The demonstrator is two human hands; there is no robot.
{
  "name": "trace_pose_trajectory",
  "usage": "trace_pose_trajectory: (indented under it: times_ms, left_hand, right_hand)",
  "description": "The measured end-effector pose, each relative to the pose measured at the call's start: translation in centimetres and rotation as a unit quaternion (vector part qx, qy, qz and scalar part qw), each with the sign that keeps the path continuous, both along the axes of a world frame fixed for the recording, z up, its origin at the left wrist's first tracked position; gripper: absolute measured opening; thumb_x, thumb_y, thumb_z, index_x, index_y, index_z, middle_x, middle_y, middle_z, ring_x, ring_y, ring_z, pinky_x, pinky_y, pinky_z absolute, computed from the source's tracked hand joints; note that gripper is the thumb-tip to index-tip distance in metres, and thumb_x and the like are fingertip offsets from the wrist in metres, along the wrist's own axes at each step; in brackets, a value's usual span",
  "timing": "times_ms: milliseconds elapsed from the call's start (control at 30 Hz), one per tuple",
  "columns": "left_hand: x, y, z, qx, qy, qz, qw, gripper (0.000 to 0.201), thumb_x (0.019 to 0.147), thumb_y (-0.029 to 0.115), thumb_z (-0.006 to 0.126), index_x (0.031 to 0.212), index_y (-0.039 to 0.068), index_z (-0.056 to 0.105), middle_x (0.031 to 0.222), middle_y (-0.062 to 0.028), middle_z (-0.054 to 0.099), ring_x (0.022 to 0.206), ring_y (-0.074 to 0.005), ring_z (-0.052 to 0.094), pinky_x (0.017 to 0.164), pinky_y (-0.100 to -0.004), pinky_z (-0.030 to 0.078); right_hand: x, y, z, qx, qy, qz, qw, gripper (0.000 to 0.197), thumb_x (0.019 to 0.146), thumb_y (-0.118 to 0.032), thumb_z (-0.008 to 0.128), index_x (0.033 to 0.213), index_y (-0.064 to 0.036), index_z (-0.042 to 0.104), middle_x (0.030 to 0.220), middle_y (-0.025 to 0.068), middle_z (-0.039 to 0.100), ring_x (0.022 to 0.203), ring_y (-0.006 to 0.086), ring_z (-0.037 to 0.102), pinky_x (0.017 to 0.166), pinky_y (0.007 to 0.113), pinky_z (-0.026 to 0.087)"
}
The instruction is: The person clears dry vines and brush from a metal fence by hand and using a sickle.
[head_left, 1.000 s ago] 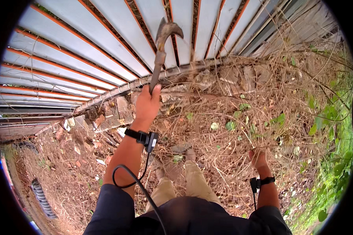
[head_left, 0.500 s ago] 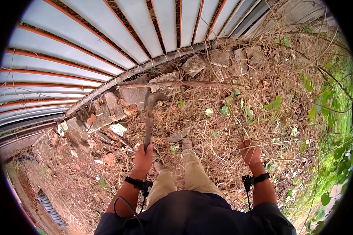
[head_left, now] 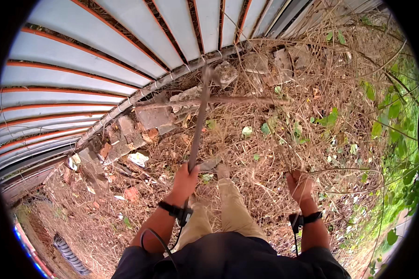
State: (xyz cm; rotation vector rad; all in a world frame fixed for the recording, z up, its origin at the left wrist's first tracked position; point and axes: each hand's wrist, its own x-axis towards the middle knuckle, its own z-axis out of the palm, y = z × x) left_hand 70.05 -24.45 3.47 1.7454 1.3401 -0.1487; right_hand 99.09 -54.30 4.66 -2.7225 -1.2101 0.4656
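My left hand is closed around the lower end of a brown hooked stick. It slants up and away from me, and its blurred, hooked upper end lies in front of the stone rubble near the fence foot. My right hand is closed on thin dry vine stems, which run up and off to the right over the dead growth. Under the hooked stick a long reddish-brown branch lies across the ground. My feet stand in dry stalks between the two hands.
A slatted fence of pale panels with orange edges curves along the far left. Broken stones and a white scrap lie at its foot. Dry tangled vines cover the far right, with green leaves beyond. A striped roll-like object lies lower left.
My left hand has moved right and slightly up, swinging the hooked stick farther from me and toward the right. My right hand keeps its grip on the stems, nearly in place.
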Motion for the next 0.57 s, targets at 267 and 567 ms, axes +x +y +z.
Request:
trace_pose_trajectory:
  times_ms: [267, 567]
  left_hand:
    - [5.8, 1.8, -1.5, -0.035, -0.076, 0.046, 0.995, 0.034, 0.097, 0.037, 0.054, 0.093, 0.003, 0.054, 0.066, -0.0082, 0.055, 0.058, -0.0206, 0.055, 0.054, -0.0402, 0.042]
    - [11.6, 7.2, -4.6, -0.073, -0.093, -0.032, 0.992, 0.037, 0.097, 0.043, 0.051, 0.097, 0.007, 0.055, 0.069, -0.0104, 0.055, 0.058, -0.0238, 0.052, 0.054, -0.042, 0.042]
  right_hand:
    - [0.7, -0.3, -0.2, 0.104, 0.081, -0.054, 0.99, 0.023, 0.086, -0.018, 0.07, 0.074, -0.004, 0.056, 0.058, 0.0054, 0.05, 0.053, 0.0136, 0.045, 0.049, 0.034, 0.037]
    - [0.9, 0.0, 0.6, 0.098, 0.129, -0.12, 0.979, 0.025, 0.089, -0.019, 0.068, 0.074, -0.0051, 0.054, 0.056, 0.0047, 0.047, 0.049, 0.0166, 0.046, 0.046, 0.036, 0.036]
